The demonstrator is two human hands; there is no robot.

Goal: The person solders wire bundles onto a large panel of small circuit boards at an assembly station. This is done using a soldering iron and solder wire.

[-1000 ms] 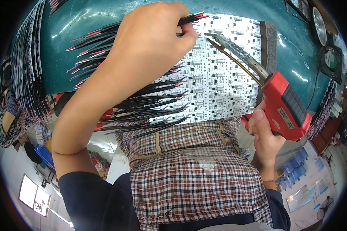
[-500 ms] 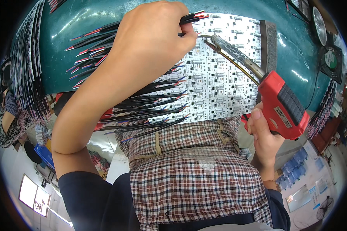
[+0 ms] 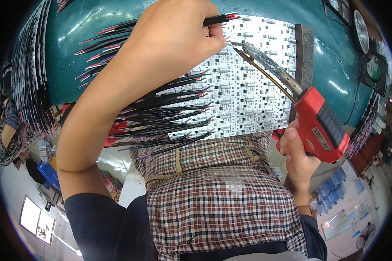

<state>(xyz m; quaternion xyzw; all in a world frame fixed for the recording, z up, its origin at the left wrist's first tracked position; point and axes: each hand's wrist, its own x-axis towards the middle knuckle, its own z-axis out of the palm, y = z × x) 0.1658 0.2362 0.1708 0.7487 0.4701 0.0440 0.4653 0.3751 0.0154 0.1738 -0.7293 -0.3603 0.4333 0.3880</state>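
- Panel (image 3: 257, 87) of white circuit boards lies at the surface's near edge, a dark bar (image 3: 307, 56) along its right side.
- Black wires (image 3: 174, 106) with coloured ends lie across the panel's left edge.
- Left hand (image 3: 178, 35): fingers closed on several wires, near the panel's far left corner.
- Right hand (image 3: 298, 154): fingers wrapped around the red soldering gun (image 3: 322, 126), its tip just beside the left fingertips.
- Green table (image 3: 91, 26): more wires hang off its left edge; a small fan (image 3: 373, 69) stands by the right.
- Across the room: bright window (image 3: 38, 219), blue crate (image 3: 50, 174), another person (image 3: 11, 117).
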